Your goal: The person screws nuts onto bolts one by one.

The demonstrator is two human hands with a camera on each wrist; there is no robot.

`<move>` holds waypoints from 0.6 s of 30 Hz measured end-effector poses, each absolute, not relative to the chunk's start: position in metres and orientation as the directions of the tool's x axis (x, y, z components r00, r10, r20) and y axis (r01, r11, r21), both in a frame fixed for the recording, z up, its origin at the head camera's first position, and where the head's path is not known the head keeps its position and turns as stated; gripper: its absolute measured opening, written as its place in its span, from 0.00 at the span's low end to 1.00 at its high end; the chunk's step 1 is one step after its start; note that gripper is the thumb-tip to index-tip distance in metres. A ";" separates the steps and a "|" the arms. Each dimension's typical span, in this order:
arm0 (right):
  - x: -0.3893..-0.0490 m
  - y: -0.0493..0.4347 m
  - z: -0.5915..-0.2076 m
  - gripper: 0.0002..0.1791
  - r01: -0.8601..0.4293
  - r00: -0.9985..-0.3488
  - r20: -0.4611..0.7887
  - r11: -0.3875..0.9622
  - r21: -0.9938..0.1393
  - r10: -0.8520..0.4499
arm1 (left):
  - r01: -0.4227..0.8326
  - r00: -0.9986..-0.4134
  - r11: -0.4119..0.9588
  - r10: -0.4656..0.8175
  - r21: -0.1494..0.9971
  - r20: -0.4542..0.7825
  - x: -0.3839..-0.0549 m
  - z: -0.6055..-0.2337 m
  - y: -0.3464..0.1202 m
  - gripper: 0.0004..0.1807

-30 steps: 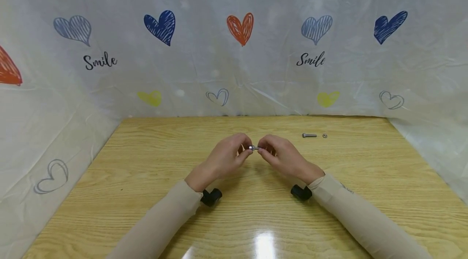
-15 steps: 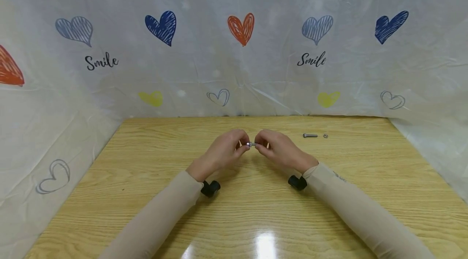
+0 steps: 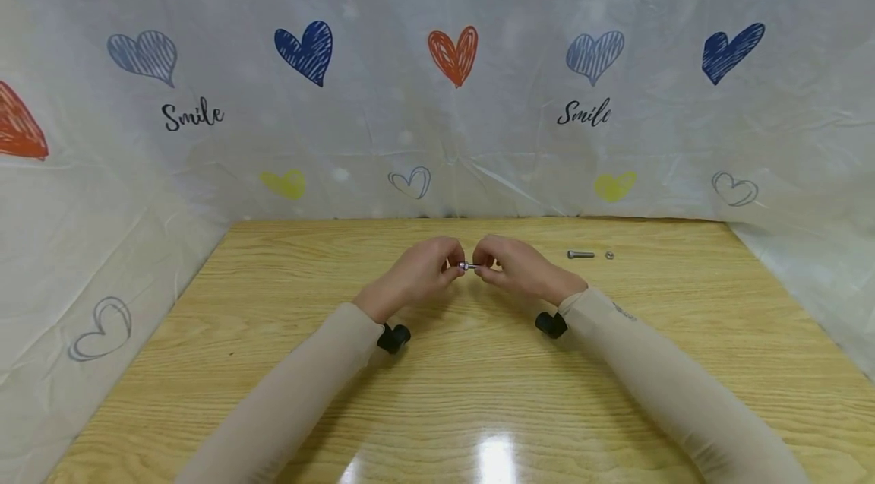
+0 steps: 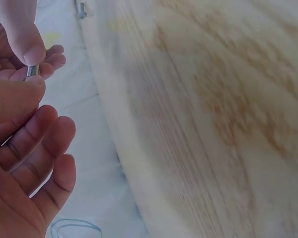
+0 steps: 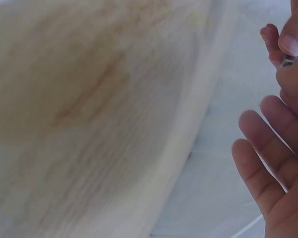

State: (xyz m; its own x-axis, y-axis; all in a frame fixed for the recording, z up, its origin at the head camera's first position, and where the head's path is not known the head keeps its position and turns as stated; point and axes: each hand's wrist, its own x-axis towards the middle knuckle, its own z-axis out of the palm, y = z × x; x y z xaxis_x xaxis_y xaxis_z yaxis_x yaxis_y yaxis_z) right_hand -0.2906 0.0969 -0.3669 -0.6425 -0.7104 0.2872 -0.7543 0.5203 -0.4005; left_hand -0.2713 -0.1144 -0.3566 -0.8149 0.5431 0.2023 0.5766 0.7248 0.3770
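A small metal bolt is held level in the air between both hands, above the far middle of the table. My left hand pinches its thicker left end between thumb and index finger. At the thin right end, my right hand pinches it with thumb and fingertips. A short threaded stretch of the bolt shows between the thumbs in the left wrist view. The right wrist view shows only a sliver of metal. Fingertips hide most of the bolt, and whether a nut sits on it is too small to tell.
To the right of the hands, another bolt lies on the wooden table, with a small nut beside it. A white cloth printed with hearts hangs behind the table and along its sides.
Both hands have moved slightly away from the body and a little left, carrying the bolt between them. The loose bolt and nut stay where they lay.
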 end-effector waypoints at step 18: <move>-0.322 0.084 -0.368 0.01 -0.607 -0.706 0.093 0.532 -0.591 -0.702 | 0.483 -0.857 0.729 0.508 0.484 0.090 -0.296 -0.364 -0.122 0.03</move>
State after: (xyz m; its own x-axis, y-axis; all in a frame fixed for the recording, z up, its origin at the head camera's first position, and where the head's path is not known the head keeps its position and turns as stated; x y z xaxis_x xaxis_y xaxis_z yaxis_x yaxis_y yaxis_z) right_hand -0.3218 0.0841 -0.3683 -0.7064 -0.7016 0.0933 -0.6066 0.5321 -0.5907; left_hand -0.2959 -0.1218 -0.3636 -0.8567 0.5079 0.0897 0.4832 0.7295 0.4842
